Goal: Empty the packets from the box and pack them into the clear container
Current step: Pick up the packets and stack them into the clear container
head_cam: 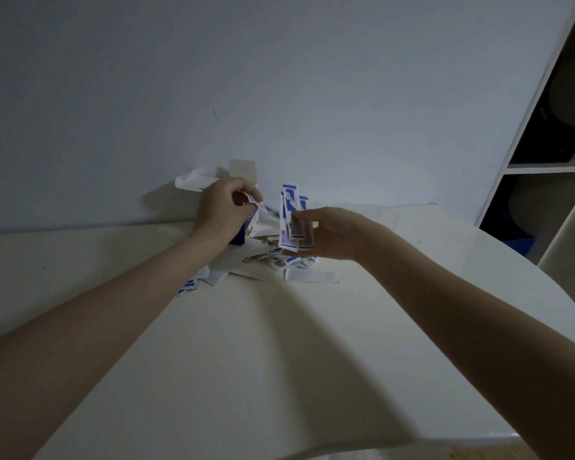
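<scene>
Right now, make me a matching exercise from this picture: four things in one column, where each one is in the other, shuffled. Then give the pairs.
Things:
1. stack of packets
2. single packet
3. box
4. loose packets

Places:
A. standing open near the wall, behind the left hand
B. lying on the table
C. held upright in the right hand
D. pinched in the left hand's fingers

Pairs: 1-C, 2-D, 3-A, 4-B
</scene>
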A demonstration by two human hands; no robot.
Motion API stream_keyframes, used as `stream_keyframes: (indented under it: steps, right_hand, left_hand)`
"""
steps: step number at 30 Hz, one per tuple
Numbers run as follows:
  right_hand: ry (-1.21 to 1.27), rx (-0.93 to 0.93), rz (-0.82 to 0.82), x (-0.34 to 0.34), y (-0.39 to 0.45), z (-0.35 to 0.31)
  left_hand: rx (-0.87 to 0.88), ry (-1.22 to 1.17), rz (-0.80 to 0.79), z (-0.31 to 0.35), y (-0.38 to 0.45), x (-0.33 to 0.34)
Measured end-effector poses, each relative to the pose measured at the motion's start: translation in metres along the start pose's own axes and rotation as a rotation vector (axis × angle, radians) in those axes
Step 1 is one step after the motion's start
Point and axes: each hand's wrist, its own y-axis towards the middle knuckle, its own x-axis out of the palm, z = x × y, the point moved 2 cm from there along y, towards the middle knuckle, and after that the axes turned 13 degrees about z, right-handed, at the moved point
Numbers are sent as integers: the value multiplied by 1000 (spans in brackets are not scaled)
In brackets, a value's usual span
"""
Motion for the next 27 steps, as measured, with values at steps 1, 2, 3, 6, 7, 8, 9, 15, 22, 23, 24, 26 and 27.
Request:
stream_keyframes:
  steps: [1,2,3,6,7,8,9,15,22,23,24,26,27]
  right_hand:
    - [49,7,-30,3,-1,0]
    - [83,4,-38,6,-2,-1]
    - [98,-8,-11,9,-1,-3]
    - [81,-144,218,10,2,-12]
    - [-15,-244,332,6,3,-16]
    - [-203,-365,442,1,2,-21]
    - [-471,-500,517,-3,0,-24]
    - [-1558,-783,204,-7,-16,0]
    - [-1782,-597,69,-27,-18,27]
    - [-1782,-582,73,-33,-18,26]
    - [-1784,-566,80,-39,-19,24]
    - [-1802,-527,86,-48,-21,22]
    - [-1811,-513,80,-52,-22,22]
  left_hand:
    - [98,15,3,4,-2,0]
    - [204,29,-31,7,-4,2]
    - [303,46,-87,10,-8,5]
    - [422,65,-203,10,-18,14]
    - [385,32,-205,9,-20,14]
    - [323,0,-195,7,-21,13]
    - [257,-16,-184,4,-20,13]
    - [-33,111,-535,-14,-26,25]
    - [87,242,-783,-10,-57,36]
    - [65,229,-770,-10,-57,37]
    - [38,211,-752,-10,-57,38]
    - [9,199,-727,-8,-55,41]
    - [14,203,-726,-6,-55,42]
